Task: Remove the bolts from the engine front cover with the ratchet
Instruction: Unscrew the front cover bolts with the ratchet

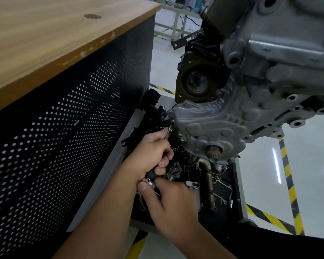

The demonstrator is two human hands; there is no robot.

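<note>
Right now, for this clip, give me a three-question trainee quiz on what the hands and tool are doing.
1. True or false: both hands hold the ratchet.
2. The ratchet's working end meets the front cover at its: A) left edge B) crank stub C) top right.
3. Fill in: the right hand grips the handle's ____ end.

Key: 1 true, the left hand wraps the black grip. 2 A. 3 butt (lower) end.
</note>
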